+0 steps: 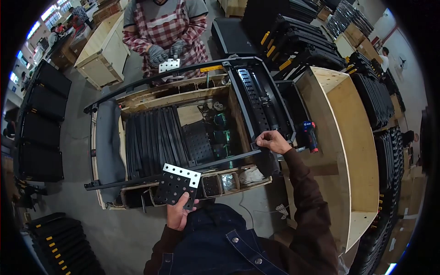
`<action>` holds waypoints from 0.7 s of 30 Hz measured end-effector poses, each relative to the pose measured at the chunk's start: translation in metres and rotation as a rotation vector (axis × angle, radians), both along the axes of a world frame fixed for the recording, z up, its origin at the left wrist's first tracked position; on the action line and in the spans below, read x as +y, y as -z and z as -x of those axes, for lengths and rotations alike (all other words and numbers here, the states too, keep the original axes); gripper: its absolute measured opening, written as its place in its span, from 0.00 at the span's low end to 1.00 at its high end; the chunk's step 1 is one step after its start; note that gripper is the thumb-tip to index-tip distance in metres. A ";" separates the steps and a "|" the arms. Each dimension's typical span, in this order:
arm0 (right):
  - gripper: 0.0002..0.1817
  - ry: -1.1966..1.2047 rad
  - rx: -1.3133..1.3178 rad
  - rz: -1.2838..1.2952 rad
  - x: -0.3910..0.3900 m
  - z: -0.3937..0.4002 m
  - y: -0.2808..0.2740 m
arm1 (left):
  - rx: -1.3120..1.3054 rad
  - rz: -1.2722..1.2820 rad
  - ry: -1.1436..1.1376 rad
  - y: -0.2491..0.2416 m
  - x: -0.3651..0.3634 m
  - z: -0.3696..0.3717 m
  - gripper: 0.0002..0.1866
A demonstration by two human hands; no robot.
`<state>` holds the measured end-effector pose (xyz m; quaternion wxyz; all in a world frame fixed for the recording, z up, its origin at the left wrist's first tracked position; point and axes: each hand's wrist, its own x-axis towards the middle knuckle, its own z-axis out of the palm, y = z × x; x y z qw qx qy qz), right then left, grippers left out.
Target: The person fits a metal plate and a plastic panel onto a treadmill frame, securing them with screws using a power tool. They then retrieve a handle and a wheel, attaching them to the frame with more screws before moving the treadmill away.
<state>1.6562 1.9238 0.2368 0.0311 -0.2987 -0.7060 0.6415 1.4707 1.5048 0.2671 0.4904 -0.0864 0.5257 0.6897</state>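
My left hand (178,215) grips a black perforated plate (172,189) by its lower edge, thumb on top. Along the plate's upper and right edges runs a white L-shaped perforated strip (183,173). My right hand (275,142) is closed in a pinch over the near right part of a black metal frame (220,161); whatever the fingertips hold is too small to make out. The frame rests on a wooden crate (270,182). Inside the crate lie black slats (151,135) and a dark perforated sheet (197,140).
Across the frame, a person in gloves (159,54) holds a white perforated plate (169,65). A cordless screwdriver (310,136) lies right of my right hand, beside a tall plywood box (362,151). Small compartments (211,185) line the crate's near side. Stacked black panels (64,247) stand lower left.
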 end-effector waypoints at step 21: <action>0.09 -0.013 0.349 -0.383 -0.311 0.140 -0.028 | 0.192 -0.115 -0.276 -0.010 -0.035 0.010 0.16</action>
